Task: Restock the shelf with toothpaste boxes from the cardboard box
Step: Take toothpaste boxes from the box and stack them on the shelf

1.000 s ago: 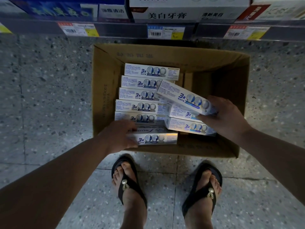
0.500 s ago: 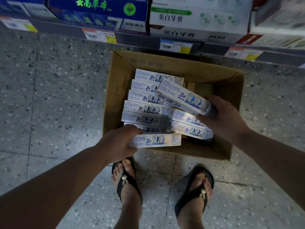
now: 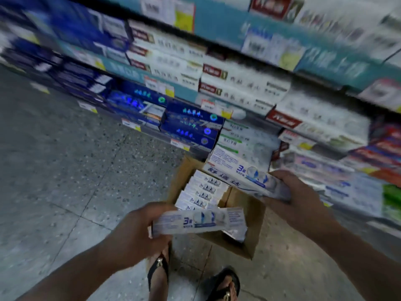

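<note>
Left hand (image 3: 134, 233) at 7 o'clock grips one white-blue toothpaste box (image 3: 199, 221), right hand (image 3: 303, 198) at 4 a second box (image 3: 238, 177), and about five stacked boxes (image 3: 201, 192) lie in one cardboard box (image 3: 251, 216).

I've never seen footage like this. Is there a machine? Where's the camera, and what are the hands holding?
No machine: these are a person's two bare hands, filmed by one wide-angle camera worn on the head, looking forward and down. The left hand grips one white toothpaste box; the right hand grips a second toothpaste box, nearer the shelf of blurred packages. Below, an open cardboard box stands on the speckled floor with more toothpaste boxes inside. Sandalled feet show at the bottom.
</note>
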A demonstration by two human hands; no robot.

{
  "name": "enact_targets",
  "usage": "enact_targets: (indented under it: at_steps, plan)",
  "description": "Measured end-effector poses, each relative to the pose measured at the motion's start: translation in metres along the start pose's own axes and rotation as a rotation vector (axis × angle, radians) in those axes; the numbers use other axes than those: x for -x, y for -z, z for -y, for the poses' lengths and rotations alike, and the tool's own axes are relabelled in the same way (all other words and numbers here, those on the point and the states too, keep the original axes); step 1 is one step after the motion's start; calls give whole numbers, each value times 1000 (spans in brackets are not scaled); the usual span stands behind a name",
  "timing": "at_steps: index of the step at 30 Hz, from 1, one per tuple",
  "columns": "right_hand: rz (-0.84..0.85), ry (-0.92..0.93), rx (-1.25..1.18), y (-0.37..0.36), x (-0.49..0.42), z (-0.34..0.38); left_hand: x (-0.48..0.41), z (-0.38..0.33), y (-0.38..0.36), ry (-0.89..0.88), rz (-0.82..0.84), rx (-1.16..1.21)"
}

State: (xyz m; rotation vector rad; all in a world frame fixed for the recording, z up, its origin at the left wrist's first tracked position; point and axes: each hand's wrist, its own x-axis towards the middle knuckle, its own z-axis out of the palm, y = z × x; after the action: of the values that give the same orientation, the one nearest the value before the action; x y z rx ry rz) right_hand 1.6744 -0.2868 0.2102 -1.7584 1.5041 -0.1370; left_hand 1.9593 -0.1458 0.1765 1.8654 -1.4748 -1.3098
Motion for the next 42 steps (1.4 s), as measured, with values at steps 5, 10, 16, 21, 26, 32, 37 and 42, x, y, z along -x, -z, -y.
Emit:
enact_targets:
  at_steps: [5,10,16,21,26,32,37,42]
  plan:
    - [-18,98,8,87,45,101,60,-94,71,-42,-133,46]
    - [-35,242,97,159,92,191,136,-177,129,-120,-313,93]
    - [-24,424,85,210,152,291,232,-234,192,-104,-523,195]
    - [-55,559,21,218,179,377,289,-254,259,-148,-616,291]
    - [-86,644,1,192,192,475,340,-237,336,-214,-673,361]
    - [-132,727,2,123,201,595,415,-182,446,-263,-710,403]
    - [-121,750,29,77,206,674,455,-151,524,-284,-766,347]
    - [-117,750,19,57,193,727,452,-131,576,-314,-763,304]
